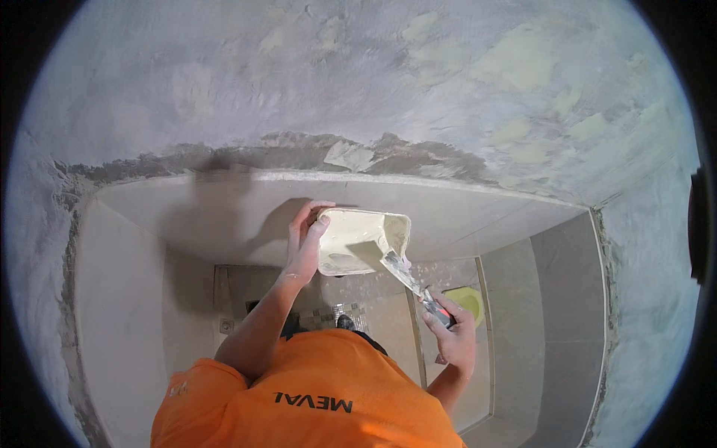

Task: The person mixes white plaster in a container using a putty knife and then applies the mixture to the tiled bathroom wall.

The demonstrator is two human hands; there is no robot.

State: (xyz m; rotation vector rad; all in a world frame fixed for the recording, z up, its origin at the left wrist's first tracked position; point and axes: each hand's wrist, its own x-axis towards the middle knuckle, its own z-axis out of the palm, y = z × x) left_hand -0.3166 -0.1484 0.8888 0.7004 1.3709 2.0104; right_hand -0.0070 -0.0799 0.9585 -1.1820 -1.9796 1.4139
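My left hand (305, 243) grips the left rim of a cream plastic tub (351, 228), thumb on its inner side and fingers round the outside. Pale filler coats the tub's inside. In my right hand (452, 328) is the dark handle of a putty knife (403, 273), with some red on the grip. Its metal blade, smeared with filler, reaches up and left to the tub's lower right corner. The blade tip is at or just over the rim; I cannot tell whether it touches.
Ahead rises a plastered wall (224, 82) with rough grey patches above a tiled ledge (224, 205). Tiled walls (567, 299) stand on both sides. Down on the floor to the right is a yellow-green container (467, 300); a dark shoe (345, 322) shows below me.
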